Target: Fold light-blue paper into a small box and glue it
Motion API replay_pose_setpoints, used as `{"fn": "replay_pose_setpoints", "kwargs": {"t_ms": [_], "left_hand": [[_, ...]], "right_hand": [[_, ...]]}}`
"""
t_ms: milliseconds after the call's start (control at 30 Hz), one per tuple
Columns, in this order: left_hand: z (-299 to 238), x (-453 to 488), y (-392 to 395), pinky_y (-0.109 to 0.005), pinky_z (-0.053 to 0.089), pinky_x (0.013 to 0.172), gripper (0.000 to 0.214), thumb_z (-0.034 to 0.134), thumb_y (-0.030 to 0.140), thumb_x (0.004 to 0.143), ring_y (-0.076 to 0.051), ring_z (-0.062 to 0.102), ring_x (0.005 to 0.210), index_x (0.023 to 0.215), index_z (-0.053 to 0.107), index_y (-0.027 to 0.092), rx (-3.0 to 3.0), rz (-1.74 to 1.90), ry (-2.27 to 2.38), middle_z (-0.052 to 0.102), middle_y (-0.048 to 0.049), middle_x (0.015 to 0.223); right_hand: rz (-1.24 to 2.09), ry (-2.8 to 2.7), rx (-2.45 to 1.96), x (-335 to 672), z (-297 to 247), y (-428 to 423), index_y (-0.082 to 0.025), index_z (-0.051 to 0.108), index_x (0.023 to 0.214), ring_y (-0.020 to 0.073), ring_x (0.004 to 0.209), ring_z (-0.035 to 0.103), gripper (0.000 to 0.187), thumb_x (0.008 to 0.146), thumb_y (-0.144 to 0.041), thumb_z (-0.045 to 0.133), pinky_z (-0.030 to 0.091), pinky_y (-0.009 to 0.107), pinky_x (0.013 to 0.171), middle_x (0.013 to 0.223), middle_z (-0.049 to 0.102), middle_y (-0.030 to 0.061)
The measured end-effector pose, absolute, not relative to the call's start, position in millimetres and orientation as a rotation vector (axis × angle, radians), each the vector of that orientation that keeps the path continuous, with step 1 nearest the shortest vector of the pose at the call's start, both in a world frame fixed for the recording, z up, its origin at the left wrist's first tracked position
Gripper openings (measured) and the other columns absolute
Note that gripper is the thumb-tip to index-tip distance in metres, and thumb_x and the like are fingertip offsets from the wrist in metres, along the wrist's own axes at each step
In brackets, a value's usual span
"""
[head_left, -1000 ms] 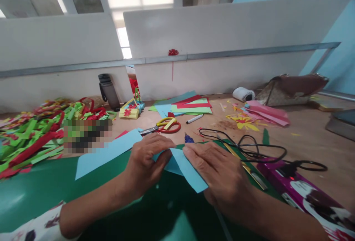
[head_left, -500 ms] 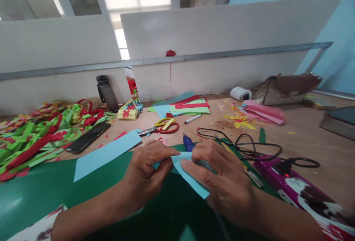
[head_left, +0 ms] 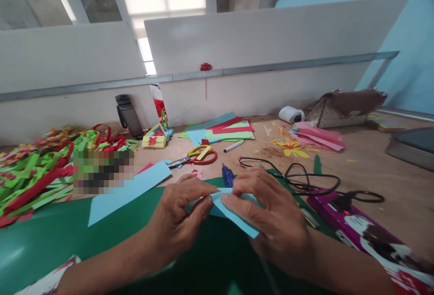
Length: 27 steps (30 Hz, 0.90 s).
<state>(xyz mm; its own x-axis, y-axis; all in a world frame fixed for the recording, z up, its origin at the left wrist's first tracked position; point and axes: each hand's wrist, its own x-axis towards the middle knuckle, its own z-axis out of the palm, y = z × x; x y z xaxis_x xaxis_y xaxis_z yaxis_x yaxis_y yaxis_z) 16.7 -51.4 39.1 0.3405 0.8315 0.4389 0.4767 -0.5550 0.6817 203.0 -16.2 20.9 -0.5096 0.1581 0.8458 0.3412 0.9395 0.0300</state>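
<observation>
Between my hands is a folded piece of light blue paper (head_left: 237, 219), held above the green mat (head_left: 129, 211). My left hand (head_left: 185, 209) pinches its left end between thumb and finger. On the other side, my right hand (head_left: 271, 213) grips the paper with the thumb on top and the fingers behind, covering part of it. Just beyond the paper lies a blue glue gun (head_left: 228, 175), its rear hidden by my right hand. A flat light blue paper strip (head_left: 130, 192) rests left of my left hand, touching the blades of the scissors (head_left: 200, 154).
Several green and red paper strips (head_left: 40, 168) are heaped at the left, beside a blurred patch. A grey bottle (head_left: 130, 118) stands behind. Coloured sheets (head_left: 233, 134) and a white marker (head_left: 233, 146) lie ahead. Right are a black cable (head_left: 315, 175), a purple box (head_left: 352, 222) and a handbag (head_left: 346, 107).
The paper's near flap has swung slightly up and right under my right thumb. Both hands keep their hold. The whole view has shifted a little.
</observation>
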Motion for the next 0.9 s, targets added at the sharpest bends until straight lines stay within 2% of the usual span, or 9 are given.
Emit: {"fn": "replay_pose_setpoints", "kwargs": {"t_ms": [400,700,800,900], "left_hand": [[33.8,17.4,-56.2,-0.025,0.042,0.073,0.023,0.052,0.020,0.083,-0.019,0.060,0.078,0.098,0.070,0.024,2.089,1.123,1.283,0.069,-0.0033,0.081],[40.4,19.5,-55.9,-0.025,0.044,0.066,0.023,0.054,0.029,0.081,-0.020,0.062,0.072,0.089,0.072,0.018,1.856,1.018,1.424,0.070,-0.0042,0.076],[38.9,21.4,-53.8,-0.026,0.045,0.070,0.017,0.060,0.024,0.075,-0.021,0.063,0.076,0.085,0.072,0.018,1.857,1.108,1.443,0.072,-0.0046,0.081],[34.7,21.5,-49.9,-0.033,0.040,0.086,0.018,0.060,0.017,0.074,-0.021,0.063,0.083,0.087,0.072,0.020,1.966,1.141,1.391,0.072,-0.0034,0.085]], "right_hand": [[-0.183,-2.116,-0.305,201.3,19.4,-14.6,-0.018,0.060,0.091,0.0190,0.084,0.054,0.027,0.073,-0.003,0.046,0.044,0.039,0.077,0.080,0.057,0.0057],[-0.210,-2.141,-0.328,201.1,18.2,-12.9,-0.014,0.062,0.088,0.0187,0.081,0.053,0.026,0.070,0.000,0.048,0.042,0.041,0.077,0.077,0.058,0.0062],[-0.175,-2.122,-0.330,201.3,15.7,-12.5,-0.015,0.061,0.089,0.0182,0.082,0.053,0.027,0.072,-0.001,0.046,0.042,0.041,0.078,0.078,0.058,0.0057],[-0.102,-2.097,-0.337,201.4,14.4,-12.8,-0.016,0.060,0.090,0.0179,0.086,0.055,0.028,0.072,0.000,0.046,0.041,0.042,0.082,0.081,0.058,0.0057]]}}
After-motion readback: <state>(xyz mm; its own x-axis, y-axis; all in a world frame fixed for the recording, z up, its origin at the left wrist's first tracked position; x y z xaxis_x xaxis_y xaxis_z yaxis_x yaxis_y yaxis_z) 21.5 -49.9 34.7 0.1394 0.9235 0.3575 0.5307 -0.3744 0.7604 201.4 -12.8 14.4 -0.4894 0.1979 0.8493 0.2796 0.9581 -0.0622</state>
